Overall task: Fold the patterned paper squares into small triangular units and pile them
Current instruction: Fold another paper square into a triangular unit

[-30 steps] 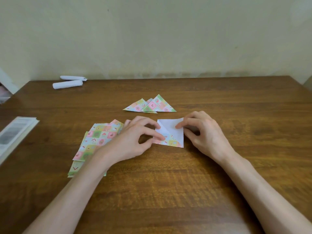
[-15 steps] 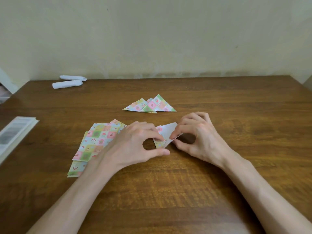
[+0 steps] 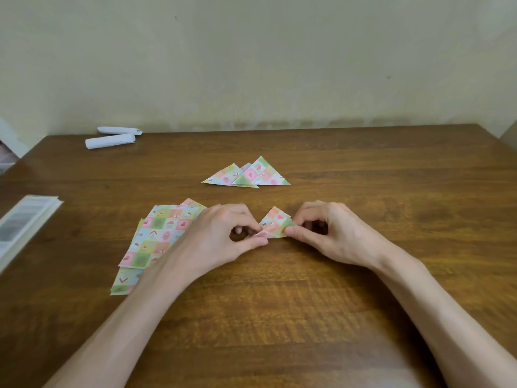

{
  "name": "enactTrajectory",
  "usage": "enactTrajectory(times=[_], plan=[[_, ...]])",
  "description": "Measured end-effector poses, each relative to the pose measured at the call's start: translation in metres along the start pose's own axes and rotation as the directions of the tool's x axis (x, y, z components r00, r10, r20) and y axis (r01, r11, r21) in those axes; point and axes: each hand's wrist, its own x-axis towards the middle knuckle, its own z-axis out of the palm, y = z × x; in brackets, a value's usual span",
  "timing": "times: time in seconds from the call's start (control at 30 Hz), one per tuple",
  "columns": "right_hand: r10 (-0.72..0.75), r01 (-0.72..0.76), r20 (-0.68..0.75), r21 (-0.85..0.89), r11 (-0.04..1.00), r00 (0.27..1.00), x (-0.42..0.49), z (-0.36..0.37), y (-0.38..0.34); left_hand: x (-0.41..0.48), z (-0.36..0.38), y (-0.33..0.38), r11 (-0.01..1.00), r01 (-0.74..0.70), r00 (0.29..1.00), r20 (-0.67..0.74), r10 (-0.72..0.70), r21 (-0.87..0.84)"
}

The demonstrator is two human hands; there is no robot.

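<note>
- The brown wooden table (image 3: 279,317) carries everything in view; it holds no box, tray or other container.
- A fanned stack of flat pastel patterned paper squares (image 3: 159,239) lies on the table left of centre, partly under the left wrist; at least three layers show, but the exact count cannot be told.
- A pale book or booklet (image 3: 25,219) sits at the table's left edge, cut off by the frame.
- Two white rolled paper tubes (image 3: 112,140) lie side by side at the far left corner.
- The pile of finished patterned paper triangles (image 3: 251,175) rests beyond the hands, overlapping; about three can be made out.
- The left hand (image 3: 221,236) is curled, thumb and forefinger pinched on the left corner of the small patterned triangle being folded (image 3: 275,224).
- The right hand (image 3: 327,233) is likewise curled, thumb and forefinger pinching that triangle's right corner; the piece sits just above the table, between both hands.
</note>
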Motion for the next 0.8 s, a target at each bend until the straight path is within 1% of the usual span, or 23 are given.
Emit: enactTrajectory(times=[0.1,0.3,0.6,0.8], plan=[[0.043,-0.043,-0.016,0.026,0.999,0.999,0.001,0.004,-0.004,-0.001,-0.001,0.0,0.997,0.071,0.997,0.013,-0.071,0.003],[0.149,-0.145,-0.13,0.037,0.989,0.98,0.005,0.017,-0.009,0.0,0.0,-0.003,0.985,0.168,0.986,-0.019,-0.167,0.041],[0.193,-0.189,-0.173,0.039,0.981,0.966,0.006,0.025,-0.009,0.001,0.001,0.004,0.961,0.221,0.975,-0.048,-0.216,0.165],[0.202,-0.2,-0.176,0.029,0.979,0.964,0.006,0.027,-0.011,0.003,0.002,0.007,0.943,0.276,0.961,-0.04,-0.273,0.187]])
